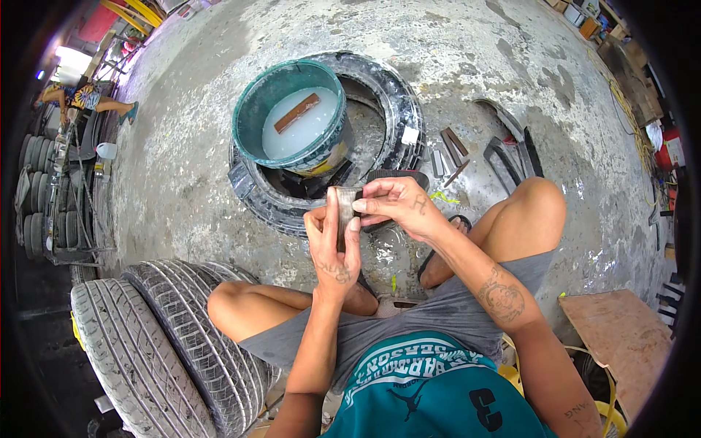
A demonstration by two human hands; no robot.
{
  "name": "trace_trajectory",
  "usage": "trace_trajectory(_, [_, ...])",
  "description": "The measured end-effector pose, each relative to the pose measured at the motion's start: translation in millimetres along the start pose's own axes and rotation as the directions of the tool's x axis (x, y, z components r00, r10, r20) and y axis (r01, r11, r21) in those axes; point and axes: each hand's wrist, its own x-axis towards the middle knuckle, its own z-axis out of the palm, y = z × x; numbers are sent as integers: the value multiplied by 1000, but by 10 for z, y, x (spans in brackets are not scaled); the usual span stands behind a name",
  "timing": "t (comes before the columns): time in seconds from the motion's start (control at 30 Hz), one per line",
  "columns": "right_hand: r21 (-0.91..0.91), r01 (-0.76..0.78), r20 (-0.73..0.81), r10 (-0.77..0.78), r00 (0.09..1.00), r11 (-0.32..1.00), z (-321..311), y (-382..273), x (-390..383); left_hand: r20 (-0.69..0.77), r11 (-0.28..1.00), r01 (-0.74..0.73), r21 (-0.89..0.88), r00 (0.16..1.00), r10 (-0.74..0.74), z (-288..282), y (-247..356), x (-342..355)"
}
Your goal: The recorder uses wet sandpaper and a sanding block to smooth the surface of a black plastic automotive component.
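In front of my knees, my left hand [334, 244] is closed around a flat grey-brown block [347, 221], held upright between thumb and fingers. My right hand [400, 209] meets it from the right, its thumb and fingers pinched on a small dark piece [358, 204] against the block's edge. The fingers partly hide both, so I cannot tell their exact kind. Beyond my hands a green bucket [244, 131] of cloudy water stands on a black tyre [409, 109] lying flat. A reddish-brown bar [297, 113] lies in the bucket.
Several metal bars and strips [454, 146] lie right of the tyre, near a cut tyre piece [522, 135]. Large tyres [135, 358] stand at my left. A wooden board [621, 343] is at the lower right. Another person's leg [113, 106] shows at the far left.
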Motion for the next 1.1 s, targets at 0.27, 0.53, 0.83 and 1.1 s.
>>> trace_trajectory(0.27, [-91,40,38,-36,999,995,-15,-137,48,77,974,138,-178,989,-126,26,64,83])
trace_trajectory(0.53, [-485,5,-576,-324,750,875,-632,-55,88,-148,958,210,195,972,-183,99,-1376,1735])
trace_trajectory(0.83, [-520,-121,-788,-421,450,845,-1156,1116,595,523,748,69,660,672,-524,1135,-3362,2347])
trace_trajectory(1.1, [-554,26,-795,-538,281,832,-1153,1279,694,459,924,74,374,851,-254,443,-2354,2547])
